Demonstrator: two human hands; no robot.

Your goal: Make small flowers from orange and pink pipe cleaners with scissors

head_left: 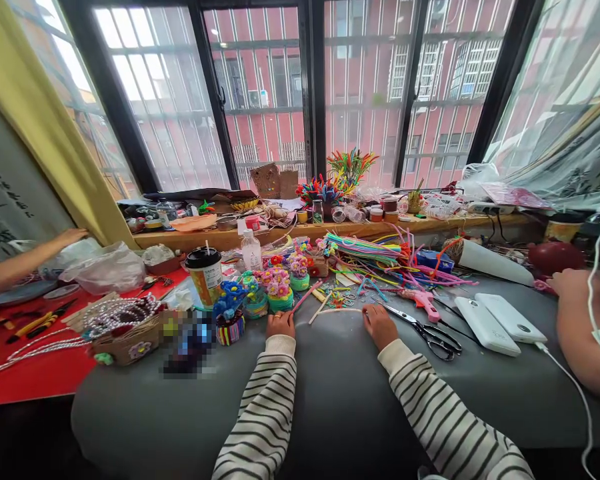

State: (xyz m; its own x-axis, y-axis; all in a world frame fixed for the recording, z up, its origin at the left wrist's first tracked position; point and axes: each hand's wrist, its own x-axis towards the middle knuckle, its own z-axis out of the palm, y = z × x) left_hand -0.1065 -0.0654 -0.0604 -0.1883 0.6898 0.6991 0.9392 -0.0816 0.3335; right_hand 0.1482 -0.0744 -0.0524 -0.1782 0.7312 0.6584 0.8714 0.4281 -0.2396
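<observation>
My left hand (281,325) rests on the grey table with its fingers closed around the lower end of a pink pipe cleaner (306,297), which slants up to the right. Across from it, my right hand (380,327) has its fingertips closed on one end of a pale pipe cleaner (341,311) that curves leftward along the tabletop. A short beige stick-like piece (320,310) lies between the hands. Left of my left hand stand small jars with pipe-cleaner flowers, one topped with pink blooms (279,283), another with blue (229,303). Black-handled scissors (430,337) lie beside my right hand.
A pink glue gun (423,303) and two white power banks (500,323) lie to the right. Bundled pipe cleaners (365,247) sit behind. A drink cup (205,277) and woven basket (125,340) stand left. Other people's arms (585,320) show at both sides.
</observation>
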